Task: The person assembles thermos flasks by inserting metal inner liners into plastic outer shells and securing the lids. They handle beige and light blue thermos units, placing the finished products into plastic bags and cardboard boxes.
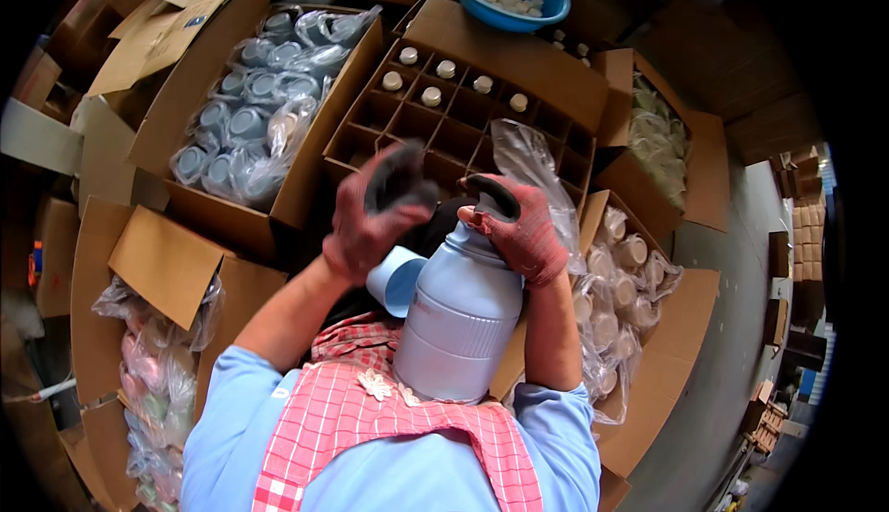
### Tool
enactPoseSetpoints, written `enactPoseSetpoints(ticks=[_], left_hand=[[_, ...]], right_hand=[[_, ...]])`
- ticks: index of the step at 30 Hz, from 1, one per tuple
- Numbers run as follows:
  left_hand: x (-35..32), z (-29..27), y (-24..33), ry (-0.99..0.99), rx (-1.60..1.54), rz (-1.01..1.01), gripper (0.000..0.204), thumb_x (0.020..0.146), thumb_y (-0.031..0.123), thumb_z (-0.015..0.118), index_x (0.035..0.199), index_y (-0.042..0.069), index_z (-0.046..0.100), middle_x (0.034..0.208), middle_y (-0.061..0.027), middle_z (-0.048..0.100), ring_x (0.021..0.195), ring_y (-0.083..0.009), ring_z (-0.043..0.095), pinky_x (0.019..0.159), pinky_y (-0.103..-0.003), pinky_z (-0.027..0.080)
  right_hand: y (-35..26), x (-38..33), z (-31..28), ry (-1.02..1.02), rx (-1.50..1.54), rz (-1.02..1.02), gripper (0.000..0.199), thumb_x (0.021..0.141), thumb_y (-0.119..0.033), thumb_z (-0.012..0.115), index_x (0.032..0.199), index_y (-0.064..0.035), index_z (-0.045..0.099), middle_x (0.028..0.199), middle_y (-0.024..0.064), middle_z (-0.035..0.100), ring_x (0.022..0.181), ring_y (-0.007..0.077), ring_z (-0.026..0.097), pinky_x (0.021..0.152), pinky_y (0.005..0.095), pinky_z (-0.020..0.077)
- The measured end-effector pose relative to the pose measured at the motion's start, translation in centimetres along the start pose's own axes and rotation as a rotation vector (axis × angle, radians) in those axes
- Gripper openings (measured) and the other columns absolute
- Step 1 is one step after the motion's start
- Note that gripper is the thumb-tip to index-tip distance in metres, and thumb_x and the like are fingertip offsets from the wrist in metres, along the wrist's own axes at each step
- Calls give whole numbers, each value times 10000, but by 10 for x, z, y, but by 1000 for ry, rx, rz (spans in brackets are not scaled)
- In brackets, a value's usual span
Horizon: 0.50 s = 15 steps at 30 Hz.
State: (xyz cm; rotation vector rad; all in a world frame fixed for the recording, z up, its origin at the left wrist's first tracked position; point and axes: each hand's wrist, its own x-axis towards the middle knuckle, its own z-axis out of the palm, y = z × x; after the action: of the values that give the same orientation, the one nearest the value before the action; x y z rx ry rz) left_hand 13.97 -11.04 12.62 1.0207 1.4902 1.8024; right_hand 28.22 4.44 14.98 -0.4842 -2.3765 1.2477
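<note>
OK, gloved R hand (520, 230) curls at the neck of a pale-blue bottle (458, 318), firm grip or not, can't tell; gloved L hand (375, 216) is half-curled, motion-blurred, contents unclear. Prob. mid-step at bottle's mouth; next move prob. calls for a steady body & both hands near the rim. Bottle's approx. upright against checked apron (315, 438): broad shoulders, ribbed band, satin look. Similar-colour cup (398, 282) tilted beside it. Beyond: divided carton (565, 86) w/ white-capped bottles (445, 69), blue basin (505, 18).

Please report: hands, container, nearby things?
Left red-gloved hand raised, blurred. Right red-gloved hand at neck of pale-blue cylindrical plastic container. Pale-blue plastic cup alongside.
</note>
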Motion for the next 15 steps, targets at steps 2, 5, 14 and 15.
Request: enactPoseSetpoints(ticks=[2,5,14,15], left_hand=[[34,1,11,-74,246,303,672,710,317,732,1218,-48,489,1057,-142,610,995,-222,584,908,-330,446],[56,25,1,-408,63,67,605,679,340,757,1125,-22,568,1008,-133,624,949,-226,598,861,-322,457],[34,27,13,-387,368,231,646,672,395,745,1131,-25,569,1056,-157,613,980,-288,602,861,-359,466],[30,27,15,-381,397,285,647,675,392,744,1136,-26,566,1058,-163,612,989,-305,601,863,-365,467]], right_hand=[[-18,9,6,-145,36,2,266,674,-135,719,912,-34,656,801,143,654,698,272,631,656,330,496],[-8,12,11,-158,-6,-124,317,590,-120,781,860,-55,628,841,93,629,789,223,605,706,332,490],[-15,1,7,-225,64,-152,287,537,-162,779,754,-62,622,743,76,603,709,246,591,683,325,480],[-16,1,6,-234,56,-186,284,542,-175,773,754,-60,621,751,77,607,719,250,593,683,324,478]])
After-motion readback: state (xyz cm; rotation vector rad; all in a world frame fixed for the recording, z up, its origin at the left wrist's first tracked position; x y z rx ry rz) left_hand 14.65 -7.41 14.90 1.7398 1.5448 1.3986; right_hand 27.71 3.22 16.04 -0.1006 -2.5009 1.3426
